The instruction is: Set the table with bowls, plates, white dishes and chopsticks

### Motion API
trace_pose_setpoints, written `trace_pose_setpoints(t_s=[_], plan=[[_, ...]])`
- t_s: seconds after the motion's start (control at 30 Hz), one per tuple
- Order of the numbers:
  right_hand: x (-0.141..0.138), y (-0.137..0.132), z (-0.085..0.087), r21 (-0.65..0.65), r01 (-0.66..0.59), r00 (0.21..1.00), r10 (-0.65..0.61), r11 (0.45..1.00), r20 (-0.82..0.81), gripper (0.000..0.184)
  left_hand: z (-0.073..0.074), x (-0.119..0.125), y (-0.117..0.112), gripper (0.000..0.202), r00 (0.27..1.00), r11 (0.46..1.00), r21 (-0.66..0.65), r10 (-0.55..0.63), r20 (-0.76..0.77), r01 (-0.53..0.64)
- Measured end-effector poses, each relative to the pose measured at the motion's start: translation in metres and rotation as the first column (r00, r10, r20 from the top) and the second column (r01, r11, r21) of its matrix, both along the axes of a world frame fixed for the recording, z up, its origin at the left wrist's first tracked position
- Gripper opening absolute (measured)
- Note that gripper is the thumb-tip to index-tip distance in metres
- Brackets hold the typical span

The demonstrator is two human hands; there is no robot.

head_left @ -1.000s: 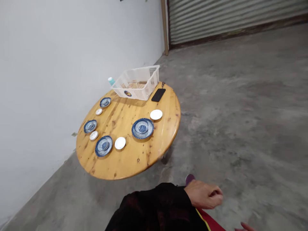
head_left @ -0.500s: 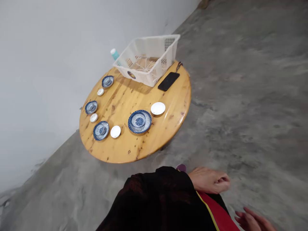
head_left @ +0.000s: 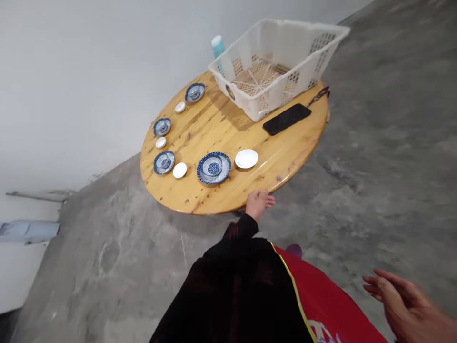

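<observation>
My left hand (head_left: 258, 204), in a black sleeve, is at the near edge of the round wooden table (head_left: 214, 126), holding nothing, fingers apart. The nearest dish to it is a small white dish (head_left: 246, 159). Beside that dish sits a blue-patterned plate (head_left: 225, 175) with a matching bowl (head_left: 213, 166) on it. My right hand (head_left: 403, 300) hangs over the floor at lower right, empty, with its fingers stretched out.
A white plastic basket (head_left: 259, 101) stands at the table's back, next to a turquoise bottle (head_left: 218, 46). A black phone (head_left: 287, 118) with a strap lies before it. Several blue plates with bowls and small white dishes, such as one (head_left: 180, 170), line the left side.
My left hand has moved up and left from in front of my body to the table's edge, and its fingers have opened. My right hand has come further into view.
</observation>
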State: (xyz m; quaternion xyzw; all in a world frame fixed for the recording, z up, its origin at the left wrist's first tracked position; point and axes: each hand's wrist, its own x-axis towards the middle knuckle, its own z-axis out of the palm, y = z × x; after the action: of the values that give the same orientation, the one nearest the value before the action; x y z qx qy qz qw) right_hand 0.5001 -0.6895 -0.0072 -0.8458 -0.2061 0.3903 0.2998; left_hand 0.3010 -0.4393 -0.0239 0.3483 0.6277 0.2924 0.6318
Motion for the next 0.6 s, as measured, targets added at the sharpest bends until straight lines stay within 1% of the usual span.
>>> trace_pose_setpoints(t_s=[0.07,0.13,0.23,0.33,0.43,0.53,0.6], plan=[[0.024,0.008,0.007,-0.031,-0.040,0.999,0.040,0.999,-0.003,0.064,-0.003,0.006,0.024,0.022,0.992,0.992,0.026,0.121,-0.029,-0.120],[0.041,0.017,0.009,-0.069,-0.099,0.995,0.097,0.993,-0.023,0.065,-0.008,0.008,0.046,0.025,0.977,0.978,0.034,0.209,-0.050,-0.208],[0.055,0.032,0.004,-0.106,-0.167,0.985,0.161,0.980,-0.063,0.065,-0.016,0.009,0.072,0.028,0.958,0.960,0.022,0.281,-0.063,-0.280],[0.058,0.051,-0.004,-0.092,-0.209,0.973,0.197,0.974,-0.120,0.064,-0.022,0.010,0.091,0.033,0.947,0.948,-0.009,0.316,-0.062,-0.317],[0.056,0.075,-0.010,-0.085,-0.242,0.962,0.227,0.967,-0.152,0.063,-0.028,0.008,0.104,0.035,0.951,0.949,-0.068,0.304,-0.056,-0.307],[0.056,0.100,-0.013,-0.067,-0.287,0.950,0.275,0.956,-0.145,0.063,-0.033,0.005,0.110,0.033,0.954,0.945,-0.132,0.297,-0.042,-0.300],[0.057,0.116,-0.015,-0.065,-0.321,0.941,0.310,0.945,-0.135,0.064,-0.037,0.003,0.109,0.033,0.950,0.936,-0.163,0.313,-0.023,-0.312]])
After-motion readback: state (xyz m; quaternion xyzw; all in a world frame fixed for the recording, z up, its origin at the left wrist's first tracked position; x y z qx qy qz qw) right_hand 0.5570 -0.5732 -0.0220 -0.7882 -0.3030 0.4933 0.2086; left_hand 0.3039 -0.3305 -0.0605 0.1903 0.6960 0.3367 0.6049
